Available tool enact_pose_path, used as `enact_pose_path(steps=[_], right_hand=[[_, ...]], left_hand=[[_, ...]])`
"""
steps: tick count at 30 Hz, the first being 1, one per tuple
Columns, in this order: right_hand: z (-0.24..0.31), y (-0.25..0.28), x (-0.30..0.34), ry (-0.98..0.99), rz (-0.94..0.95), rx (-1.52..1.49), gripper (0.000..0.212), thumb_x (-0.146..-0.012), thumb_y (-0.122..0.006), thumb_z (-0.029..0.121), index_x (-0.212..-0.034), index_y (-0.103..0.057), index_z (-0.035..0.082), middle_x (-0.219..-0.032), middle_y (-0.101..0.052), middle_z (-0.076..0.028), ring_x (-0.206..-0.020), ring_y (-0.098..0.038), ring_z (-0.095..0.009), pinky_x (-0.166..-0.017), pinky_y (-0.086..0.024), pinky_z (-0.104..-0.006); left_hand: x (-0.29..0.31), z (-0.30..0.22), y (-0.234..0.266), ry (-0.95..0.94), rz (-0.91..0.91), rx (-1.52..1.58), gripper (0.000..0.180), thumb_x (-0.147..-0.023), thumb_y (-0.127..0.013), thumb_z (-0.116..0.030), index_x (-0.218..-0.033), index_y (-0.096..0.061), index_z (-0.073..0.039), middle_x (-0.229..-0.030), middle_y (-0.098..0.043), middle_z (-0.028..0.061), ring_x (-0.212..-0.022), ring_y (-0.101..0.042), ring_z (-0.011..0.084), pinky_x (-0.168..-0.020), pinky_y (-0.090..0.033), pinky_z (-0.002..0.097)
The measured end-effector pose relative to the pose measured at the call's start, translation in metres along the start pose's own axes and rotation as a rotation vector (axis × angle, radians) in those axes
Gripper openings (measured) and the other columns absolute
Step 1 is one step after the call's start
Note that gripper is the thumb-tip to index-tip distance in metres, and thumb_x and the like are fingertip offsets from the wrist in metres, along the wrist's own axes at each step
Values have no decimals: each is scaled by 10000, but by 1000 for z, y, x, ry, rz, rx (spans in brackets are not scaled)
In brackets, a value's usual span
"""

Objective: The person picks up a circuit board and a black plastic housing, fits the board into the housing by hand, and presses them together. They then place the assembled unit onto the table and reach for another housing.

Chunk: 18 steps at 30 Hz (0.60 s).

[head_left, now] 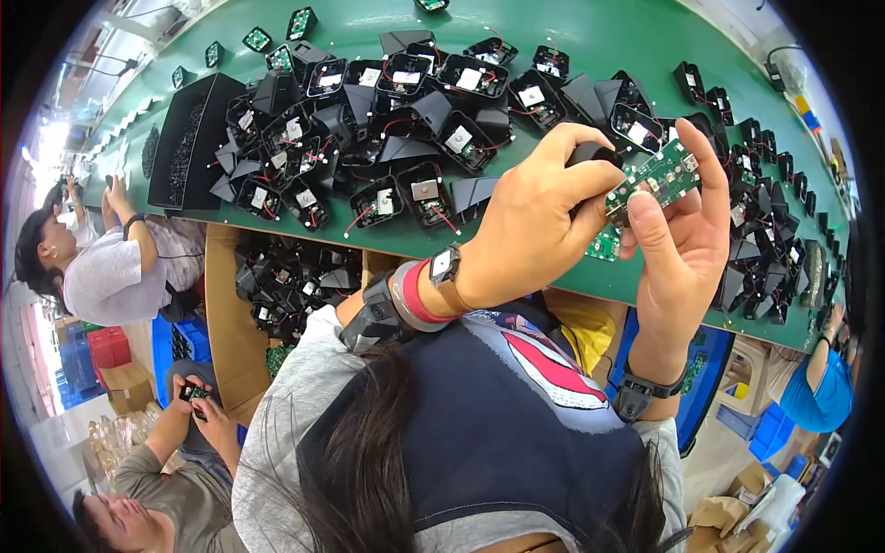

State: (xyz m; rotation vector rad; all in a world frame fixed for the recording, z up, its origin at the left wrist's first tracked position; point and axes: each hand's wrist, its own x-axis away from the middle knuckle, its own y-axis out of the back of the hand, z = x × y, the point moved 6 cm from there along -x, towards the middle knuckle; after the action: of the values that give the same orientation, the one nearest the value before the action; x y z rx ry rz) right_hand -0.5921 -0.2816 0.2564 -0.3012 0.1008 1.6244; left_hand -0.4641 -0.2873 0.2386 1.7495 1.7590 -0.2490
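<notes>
Your left hand (542,191) is gripping a dark piece (593,151), your right hand (684,256) is gripping the green circuit board (666,181); supporting its edges should be keeping its face safer.

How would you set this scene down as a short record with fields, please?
Right hand: holds a green circuit board between thumb and fingers
Left hand: fingers curled around a dark object, its kind unclear, close to the board
Left wrist: watch
Work surface: green table
On it: many black cases; at the left, a black bin with small dark parts
Below its near edge: cardboard box with more cases
Other people: two at the left, one in blue at the right
</notes>
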Motion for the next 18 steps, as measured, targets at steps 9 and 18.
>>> enact_pose_path(steps=[9, 18], right_hand=[[-15, 12, 4, -112, 30, 17, 464, -851, -599, -7, -1297, -472, -15, -1046, -564, -50, -825, -567, -65, -582, -455, -171], [-29, 26, 6, -117, -70, 603, 146, -863, -675, 120, -819, -586, 13, -714, -501, 46, -660, -436, -19, -576, -342, -161]], left_hand=[[4, 7, -6, -26, 73, 3, 179, -752, -598, -2, -927, -618, -33, -1060, -565, 133, -759, -612, 297, -634, -499, 345], [9, 15, -24, 117, 211, 372, 455, -862, -602, -184, -1224, -448, 44, -1154, -459, 160, -1055, -486, 263, -921, -401, 345]])
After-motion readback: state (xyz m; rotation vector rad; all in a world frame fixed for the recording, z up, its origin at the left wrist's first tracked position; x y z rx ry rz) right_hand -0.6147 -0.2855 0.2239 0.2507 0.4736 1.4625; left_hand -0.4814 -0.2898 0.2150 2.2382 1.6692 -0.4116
